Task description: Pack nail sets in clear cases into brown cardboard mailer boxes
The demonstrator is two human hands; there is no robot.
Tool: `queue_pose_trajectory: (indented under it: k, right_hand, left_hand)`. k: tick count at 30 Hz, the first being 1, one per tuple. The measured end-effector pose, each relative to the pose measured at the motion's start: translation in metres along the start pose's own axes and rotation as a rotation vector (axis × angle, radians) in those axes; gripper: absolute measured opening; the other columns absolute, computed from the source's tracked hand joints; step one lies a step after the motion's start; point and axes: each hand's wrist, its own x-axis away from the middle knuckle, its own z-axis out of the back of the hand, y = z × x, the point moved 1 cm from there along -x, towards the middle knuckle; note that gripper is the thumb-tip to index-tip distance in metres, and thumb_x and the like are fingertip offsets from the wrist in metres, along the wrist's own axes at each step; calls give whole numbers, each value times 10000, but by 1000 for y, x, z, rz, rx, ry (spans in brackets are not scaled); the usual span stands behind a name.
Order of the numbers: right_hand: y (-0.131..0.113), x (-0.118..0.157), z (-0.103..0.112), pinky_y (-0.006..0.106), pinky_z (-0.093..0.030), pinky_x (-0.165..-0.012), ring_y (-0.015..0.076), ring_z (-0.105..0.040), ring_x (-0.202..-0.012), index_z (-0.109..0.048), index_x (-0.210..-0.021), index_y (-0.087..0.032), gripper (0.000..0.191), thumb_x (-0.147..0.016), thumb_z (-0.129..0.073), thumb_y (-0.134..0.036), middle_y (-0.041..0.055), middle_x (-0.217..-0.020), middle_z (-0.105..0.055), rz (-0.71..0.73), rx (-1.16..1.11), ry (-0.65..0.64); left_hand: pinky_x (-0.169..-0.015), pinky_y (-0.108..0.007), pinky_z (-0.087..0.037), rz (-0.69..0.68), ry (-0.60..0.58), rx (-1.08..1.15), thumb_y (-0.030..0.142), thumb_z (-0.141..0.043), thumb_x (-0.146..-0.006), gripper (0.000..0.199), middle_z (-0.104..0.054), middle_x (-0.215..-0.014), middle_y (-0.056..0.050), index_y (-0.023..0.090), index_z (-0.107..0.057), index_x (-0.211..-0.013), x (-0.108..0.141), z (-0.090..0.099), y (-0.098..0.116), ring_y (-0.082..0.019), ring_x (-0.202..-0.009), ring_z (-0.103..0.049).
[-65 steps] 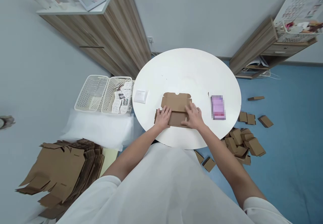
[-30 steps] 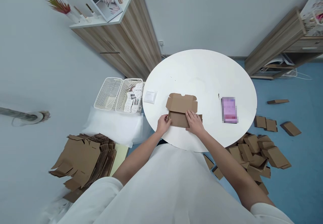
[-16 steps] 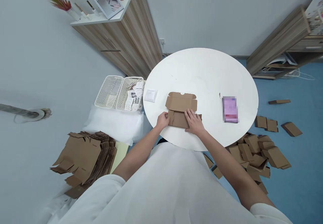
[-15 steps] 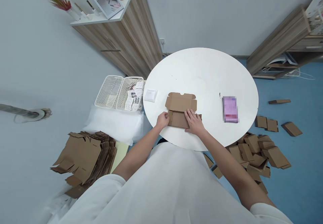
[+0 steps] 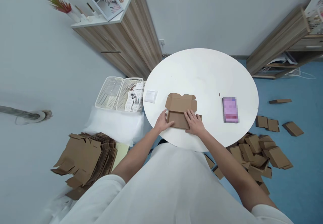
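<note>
Left hand [image 5: 163, 122] has opened at the carton [image 5: 181, 103] on the table [image 5: 202, 72].

The right hand [image 5: 195, 122] hid part of the cardboard box [image 5: 181, 103]. Coarse pixels masked the purple item [image 5: 230, 109]. Print on the papers [image 5: 133, 97] was too small to read. The top edge cropped the picture frame [image 5: 104, 0]; the right edge cut off the wooden cabinet [image 5: 280, 43].

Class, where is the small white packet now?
In the head view, the packet lies near the left edge of the white table, beside the basket of paper slips.
</note>
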Motion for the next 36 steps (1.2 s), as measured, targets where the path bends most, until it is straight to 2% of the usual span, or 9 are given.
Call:
queue_pose_trajectory:
  k: [4,11,14,17,19,22,25,31,36]
  right_hand:
    - [1,0,1,488,-153,-1015,299,-66,-1323,-50,-1384,-170,1054,-570,-659,-447,136,-1449,-113,16,3,-11]
    - [13,7,9,509,-115,-1017,314,-28,-1326,-66,-1383,-208,1026,-587,-616,-549,120,-1461,-38,28,-73,-12]
    - [30,26,12,528,-179,-995,336,-71,-1317,-107,-1378,-214,923,-649,-540,-579,132,-1456,-47,-189,-251,105]
    - [43,47,3,463,-359,-912,302,-348,-1211,-96,-1376,-191,855,-705,-497,-537,165,-1382,-261,-515,-619,172]
    - [43,54,-7,387,-454,-806,239,-521,-1023,-83,-1374,-185,839,-713,-511,-475,157,-1289,-388,-606,-901,140]
    - [36,53,-17,332,-486,-723,166,-568,-815,-122,-1365,-194,825,-677,-558,-327,112,-1169,-477,-609,-1101,141]
    - [29,44,-17,328,-477,-702,135,-535,-721,-230,-1336,-211,750,-648,-527,-211,72,-1070,-503,-576,-1044,205]
    - [23,38,-3,345,-454,-712,174,-516,-778,-325,-1289,-225,696,-614,-476,-144,77,-1015,-470,-515,-804,264]
    - [32,38,4,316,-461,-649,148,-528,-713,-304,-1267,-241,674,-619,-464,-153,54,-1019,-500,-488,-945,180]
  left_hand:
    - [-734,-324,-432,-129,-183,-158,503,-746,-439,1237,-417,-1190,-119,236,7,-1382,1,7,2,-277,-965,-533]
    - [-717,-313,-427,-120,-236,-279,495,-743,-444,1185,-439,-1158,-104,262,-53,-1378,-14,7,8,-293,-992,-526]
    - [-717,-309,-426,-124,-231,-261,491,-742,-451,1181,-445,-1153,-106,260,-48,-1377,-13,7,8,-291,-1007,-516]
    - [-718,-309,-424,-126,-228,-241,494,-738,-461,1171,-444,-1152,-112,257,-48,-1377,-12,6,7,-292,-1013,-508]
    - [-725,-318,-424,-126,-231,-227,502,-737,-460,1171,-441,-1152,-116,252,-53,-1377,-13,5,7,-298,-1018,-501]
    - [-743,-341,-423,-120,-249,-199,511,-743,-444,1190,-441,-1142,-117,247,-55,-1378,-14,3,8,-306,-1008,-501]
    - [-780,-366,-412,-120,-248,-158,510,-752,-429,1207,-431,-1165,-124,243,-57,-1379,-14,3,11,-320,-1039,-481]
    - [-850,-399,-379,-143,-212,-72,501,-763,-417,1230,-389,-1251,-152,219,-54,-1382,-11,1,14,-341,-1114,-424]
    - [-877,-409,-366,-158,-203,-48,499,-766,-413,1234,-381,-1269,-158,208,-61,-1383,-10,0,11,-342,-1134,-409]
